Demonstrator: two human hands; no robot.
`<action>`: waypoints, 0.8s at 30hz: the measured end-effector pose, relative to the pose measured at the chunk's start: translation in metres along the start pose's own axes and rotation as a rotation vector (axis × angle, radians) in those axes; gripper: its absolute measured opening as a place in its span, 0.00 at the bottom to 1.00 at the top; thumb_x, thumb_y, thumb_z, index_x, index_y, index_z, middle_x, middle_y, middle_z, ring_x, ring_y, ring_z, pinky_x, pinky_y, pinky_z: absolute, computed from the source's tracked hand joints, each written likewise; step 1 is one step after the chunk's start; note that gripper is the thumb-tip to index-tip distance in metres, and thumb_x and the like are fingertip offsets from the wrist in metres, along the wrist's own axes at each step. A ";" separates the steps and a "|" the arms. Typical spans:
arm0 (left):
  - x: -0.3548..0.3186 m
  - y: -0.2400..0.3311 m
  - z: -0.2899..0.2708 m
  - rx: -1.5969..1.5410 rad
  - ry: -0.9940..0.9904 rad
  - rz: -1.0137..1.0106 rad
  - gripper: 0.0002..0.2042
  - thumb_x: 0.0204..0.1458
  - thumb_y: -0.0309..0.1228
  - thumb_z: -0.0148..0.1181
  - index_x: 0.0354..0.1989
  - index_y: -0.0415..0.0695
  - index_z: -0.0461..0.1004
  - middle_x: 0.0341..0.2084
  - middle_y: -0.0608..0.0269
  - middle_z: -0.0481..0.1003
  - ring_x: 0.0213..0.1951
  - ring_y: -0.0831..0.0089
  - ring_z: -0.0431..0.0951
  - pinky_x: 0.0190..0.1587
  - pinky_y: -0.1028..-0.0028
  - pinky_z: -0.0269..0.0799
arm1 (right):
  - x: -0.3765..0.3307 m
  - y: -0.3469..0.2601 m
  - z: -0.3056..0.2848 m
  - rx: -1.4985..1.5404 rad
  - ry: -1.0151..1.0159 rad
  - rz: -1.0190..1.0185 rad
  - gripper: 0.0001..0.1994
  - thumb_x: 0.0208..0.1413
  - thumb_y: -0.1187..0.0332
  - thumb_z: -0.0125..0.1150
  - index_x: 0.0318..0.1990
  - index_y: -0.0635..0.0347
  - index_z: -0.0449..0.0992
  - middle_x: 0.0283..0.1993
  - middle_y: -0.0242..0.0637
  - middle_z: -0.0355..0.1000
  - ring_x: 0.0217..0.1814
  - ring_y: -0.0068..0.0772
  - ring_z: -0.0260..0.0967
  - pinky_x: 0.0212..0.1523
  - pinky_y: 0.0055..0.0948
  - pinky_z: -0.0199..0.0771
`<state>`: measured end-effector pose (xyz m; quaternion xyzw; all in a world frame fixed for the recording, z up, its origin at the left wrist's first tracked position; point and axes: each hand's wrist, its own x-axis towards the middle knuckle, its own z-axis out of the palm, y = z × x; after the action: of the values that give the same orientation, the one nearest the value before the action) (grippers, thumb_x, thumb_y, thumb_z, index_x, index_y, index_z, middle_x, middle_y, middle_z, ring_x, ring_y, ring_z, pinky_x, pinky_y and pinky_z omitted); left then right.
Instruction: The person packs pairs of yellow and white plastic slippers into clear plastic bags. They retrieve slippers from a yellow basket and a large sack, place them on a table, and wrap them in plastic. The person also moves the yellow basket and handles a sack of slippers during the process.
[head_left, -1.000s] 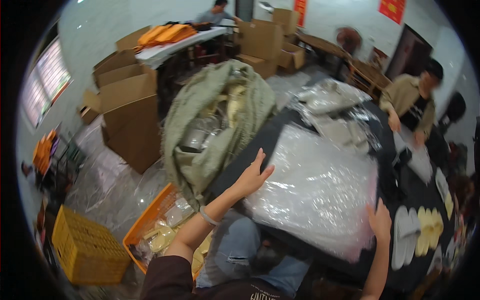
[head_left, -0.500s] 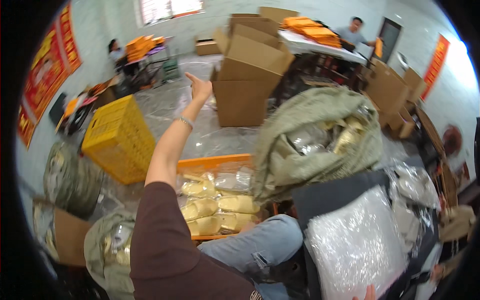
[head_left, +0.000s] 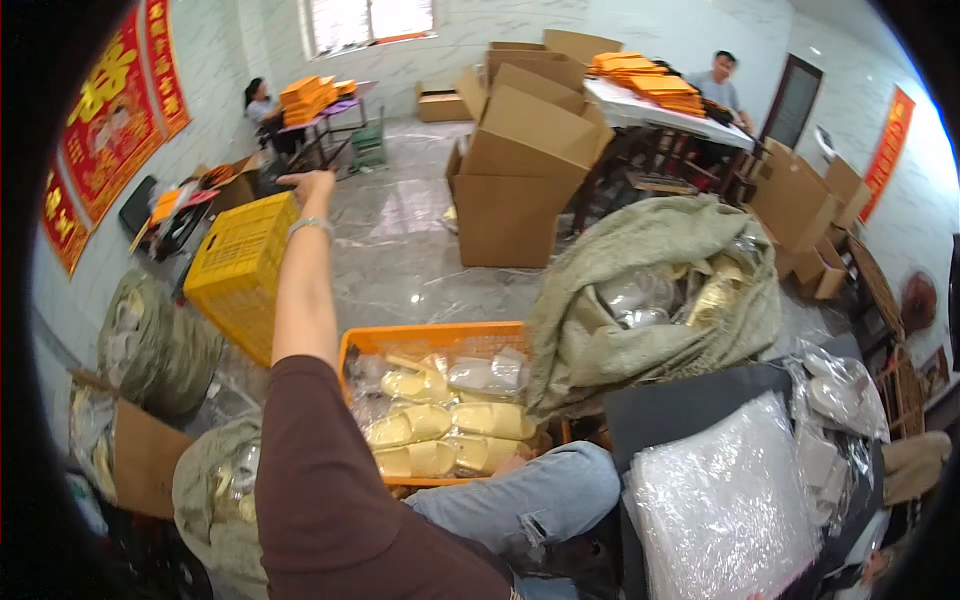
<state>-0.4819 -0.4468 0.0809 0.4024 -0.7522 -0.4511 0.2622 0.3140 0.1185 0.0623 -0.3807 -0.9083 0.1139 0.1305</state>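
Observation:
My left arm, in a dark brown sleeve, stretches far forward. A bracelet circles the wrist, and my left hand [head_left: 312, 184] holds nothing, its fingers extended to the left. It appears over the upper corner of a yellow plastic crate [head_left: 240, 262]; whether they touch I cannot tell. Under the arm stands an orange basket [head_left: 435, 331] holding several pale yellow slippers [head_left: 492, 420] in clear wrap. Of my right hand [head_left: 756, 597] only a sliver shows at the lower edge, by a stack of clear plastic bags [head_left: 722, 490] on a dark board [head_left: 650, 410].
A green woven sack [head_left: 570, 300] with wrapped footwear stands right of the basket. Tall cardboard boxes [head_left: 510, 220] rise behind. Another sack [head_left: 205, 500] and an open carton [head_left: 150, 460] are at left. Two people [head_left: 722, 85] sit at far tables with orange stacks [head_left: 648, 82].
My left hand has swung left, from beside the cardboard boxes to the yellow crate. My right fingers have slipped almost out of the lower edge. The view has shifted slightly.

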 end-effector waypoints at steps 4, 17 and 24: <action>0.029 -0.021 0.037 0.096 0.052 0.173 0.58 0.46 0.42 0.64 0.65 0.39 0.15 0.52 0.37 0.67 0.37 0.52 0.79 0.34 0.63 0.77 | 0.005 -0.022 -0.018 -0.173 0.057 -0.003 0.18 0.58 0.70 0.54 0.53 0.71 0.70 0.58 0.57 0.65 0.61 0.54 0.61 0.63 0.42 0.56; -0.373 -0.057 0.064 0.291 -1.551 1.550 0.29 0.56 0.38 0.53 0.66 0.47 0.54 0.38 0.48 0.76 0.36 0.61 0.78 0.41 0.64 0.73 | -0.018 0.016 0.006 -0.295 0.204 0.053 0.20 0.56 0.68 0.56 0.54 0.72 0.68 0.59 0.57 0.64 0.60 0.58 0.61 0.62 0.41 0.58; -0.437 -0.118 0.014 0.706 -1.833 1.816 0.28 0.57 0.43 0.52 0.66 0.54 0.55 0.43 0.48 0.75 0.41 0.50 0.77 0.44 0.59 0.72 | 0.009 -0.026 0.007 -0.288 0.150 0.037 0.14 0.58 0.68 0.55 0.46 0.69 0.75 0.49 0.53 0.73 0.50 0.52 0.70 0.52 0.38 0.69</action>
<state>-0.2139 -0.1042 -0.0443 -0.6374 -0.7301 -0.0060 -0.2463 0.2887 0.1064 0.0647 -0.4196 -0.8957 -0.0438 0.1401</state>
